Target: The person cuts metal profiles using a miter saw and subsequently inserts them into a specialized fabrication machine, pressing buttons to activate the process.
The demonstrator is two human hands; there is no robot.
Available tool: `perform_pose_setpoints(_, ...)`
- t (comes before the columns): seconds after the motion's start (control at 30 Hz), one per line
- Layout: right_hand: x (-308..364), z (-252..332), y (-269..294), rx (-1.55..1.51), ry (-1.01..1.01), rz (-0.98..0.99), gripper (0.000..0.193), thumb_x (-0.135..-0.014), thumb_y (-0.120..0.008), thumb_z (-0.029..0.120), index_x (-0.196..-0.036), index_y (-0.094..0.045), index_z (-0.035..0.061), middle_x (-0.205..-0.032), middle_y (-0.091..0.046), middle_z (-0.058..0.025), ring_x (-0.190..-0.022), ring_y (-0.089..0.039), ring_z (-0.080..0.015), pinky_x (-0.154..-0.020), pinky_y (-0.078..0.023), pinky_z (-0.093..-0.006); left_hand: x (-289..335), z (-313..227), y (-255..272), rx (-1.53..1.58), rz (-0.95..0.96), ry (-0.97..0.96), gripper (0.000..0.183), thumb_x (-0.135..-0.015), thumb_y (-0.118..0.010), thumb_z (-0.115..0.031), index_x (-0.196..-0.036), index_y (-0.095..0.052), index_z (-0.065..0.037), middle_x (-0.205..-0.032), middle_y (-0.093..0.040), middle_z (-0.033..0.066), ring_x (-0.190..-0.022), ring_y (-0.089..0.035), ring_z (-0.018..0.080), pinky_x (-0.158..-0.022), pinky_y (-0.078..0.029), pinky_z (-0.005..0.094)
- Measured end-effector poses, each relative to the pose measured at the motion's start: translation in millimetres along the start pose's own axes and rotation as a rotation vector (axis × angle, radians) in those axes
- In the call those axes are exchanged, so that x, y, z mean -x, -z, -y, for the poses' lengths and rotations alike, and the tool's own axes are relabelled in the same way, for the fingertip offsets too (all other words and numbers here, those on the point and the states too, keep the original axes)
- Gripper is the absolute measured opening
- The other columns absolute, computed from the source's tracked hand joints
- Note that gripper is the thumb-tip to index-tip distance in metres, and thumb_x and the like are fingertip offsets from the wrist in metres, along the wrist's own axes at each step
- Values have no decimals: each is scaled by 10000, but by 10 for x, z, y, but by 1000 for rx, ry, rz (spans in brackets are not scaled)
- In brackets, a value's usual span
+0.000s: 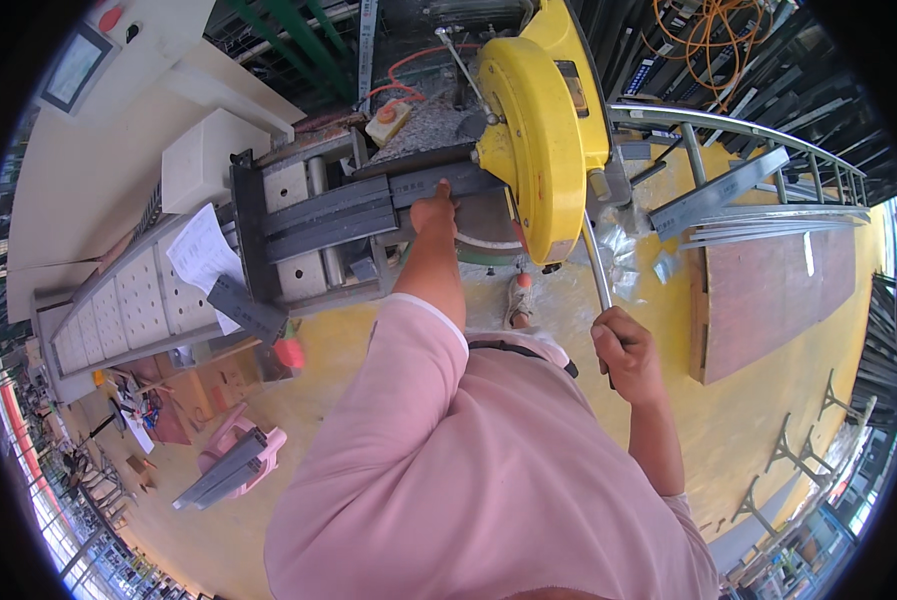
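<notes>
A yellow cut-off saw (538,150) stands in front of me, its round guard over the blade, which is mostly hidden. My right hand (628,355) is wrapped round the saw's metal lever (596,265), to the right of the guard. My left hand (434,210) grips a dark grey metal profile (413,188) just left of the guard; its fingers partly hide behind the bar. More dark grey profiles (333,236) lie side by side on the saw's bed, against a dark upright plate (251,225).
A long perforated support table (118,305) runs left, with a paper sheet (200,245) and a white box (203,160) nearby. A pink stool (268,450) bears short profiles. At right are a wooden board (768,290), a metal rail (708,115) and loose profiles (718,192).
</notes>
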State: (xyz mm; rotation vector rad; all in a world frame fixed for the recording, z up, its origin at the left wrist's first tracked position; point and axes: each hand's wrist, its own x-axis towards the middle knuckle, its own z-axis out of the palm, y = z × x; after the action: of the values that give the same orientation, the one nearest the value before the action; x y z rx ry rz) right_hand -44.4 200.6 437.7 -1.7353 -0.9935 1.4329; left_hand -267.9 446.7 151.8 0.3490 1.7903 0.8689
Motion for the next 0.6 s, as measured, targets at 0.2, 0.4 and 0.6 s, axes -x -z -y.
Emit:
perform_pose_setpoints(0.2,-1,-99,30,12,53,-2,137,-891,-588,38,-787,-587,-51,-819,-550,-83,-730,-517,-173,-659,-434,-301,-77,-32,-38,88,74,130,482,-857,-770,-363,-862,-651,104,-793,-704,186,-561,-636,230,-480,-456,385)
perform_pose_setpoints(0.4,-143,-559,16,41,234,31,120,-849,-626,42,-776,-587,-46,-819,-566,-103,-715,-542,-241,-671,-461,-344,38,-147,-12,59,51,154,437,-853,-768,-384,-740,-612,8,-726,-667,160,-440,-483,186,-407,-364,362)
perform_pose_setpoints(0.6,-286,-1049,-71,35,313,-10,125,-824,-646,66,-775,-585,-32,-823,-572,-99,-720,-550,-270,-689,-468,-357,0,-117,52,98,87,61,433,-854,-768,-376,-725,-603,3,-679,-632,137,-424,-446,173,-404,-341,335)
